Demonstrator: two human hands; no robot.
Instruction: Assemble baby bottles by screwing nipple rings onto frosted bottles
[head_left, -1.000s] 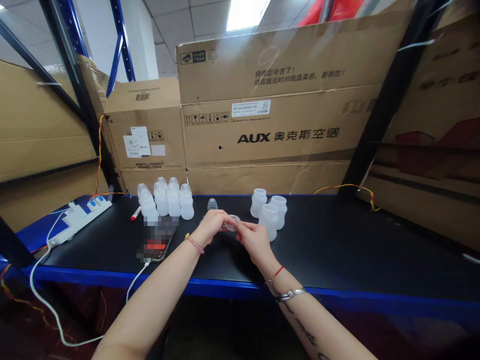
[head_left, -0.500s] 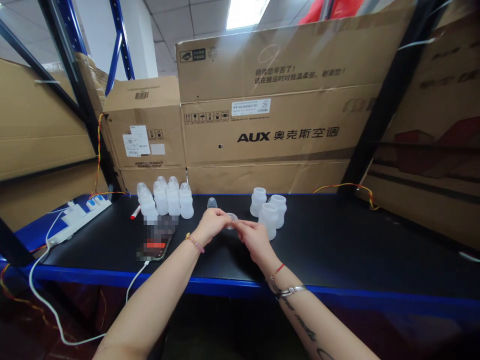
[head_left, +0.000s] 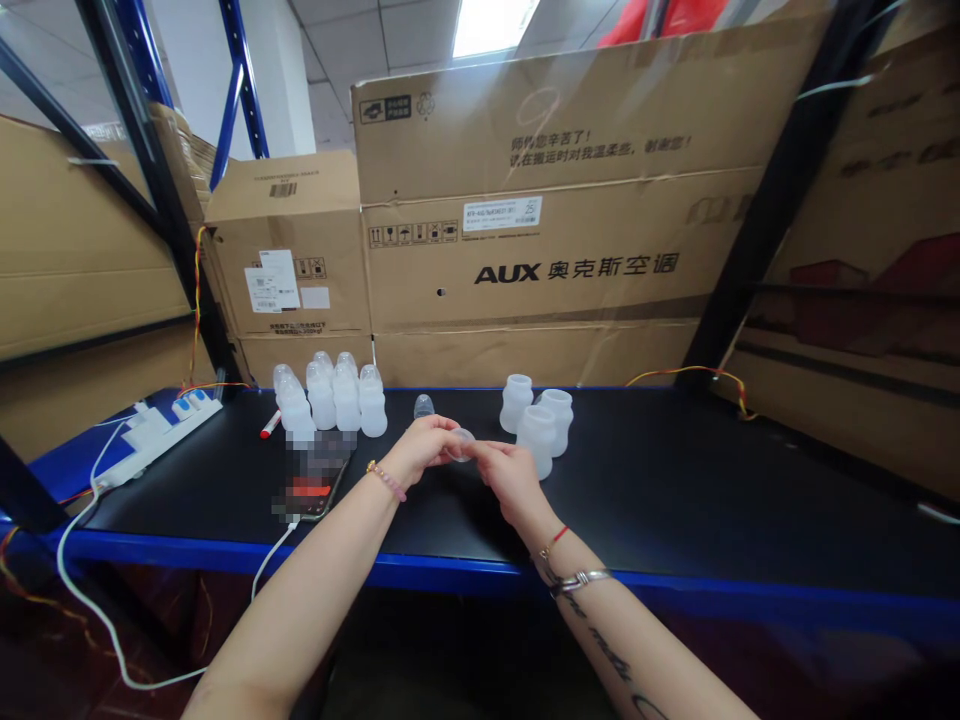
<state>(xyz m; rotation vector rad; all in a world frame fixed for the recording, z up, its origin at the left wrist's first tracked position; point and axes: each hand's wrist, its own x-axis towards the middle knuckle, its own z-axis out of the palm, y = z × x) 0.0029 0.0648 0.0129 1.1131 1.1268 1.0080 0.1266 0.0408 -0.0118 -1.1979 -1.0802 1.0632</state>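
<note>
Above the black tabletop, a small clear round piece (head_left: 463, 440) is between my two hands; its exact kind is hard to make out. My left hand (head_left: 421, 450) pinches it from the left. From the right, the fingertips of my right hand (head_left: 513, 482) are closed at its edge. Just behind my left hand stands a clear bottle cap (head_left: 424, 405), partly hidden by it. Close beyond my right hand are frosted baby bottles without tops, one (head_left: 536, 437) in front, one (head_left: 557, 420) to the right and one (head_left: 517, 402) behind.
Several capped baby bottles (head_left: 346, 395) stand at the back left, beside a red-and-white marker (head_left: 271, 425). A phone (head_left: 319, 490) on a white cable lies in front. A power strip (head_left: 161, 440) is at the far left. Cardboard (head_left: 570, 330) walls the back.
My left hand has shifted slightly, its fingers rearranged around the clear piece. The right hand stays nearly still, and the bottles have not moved.
</note>
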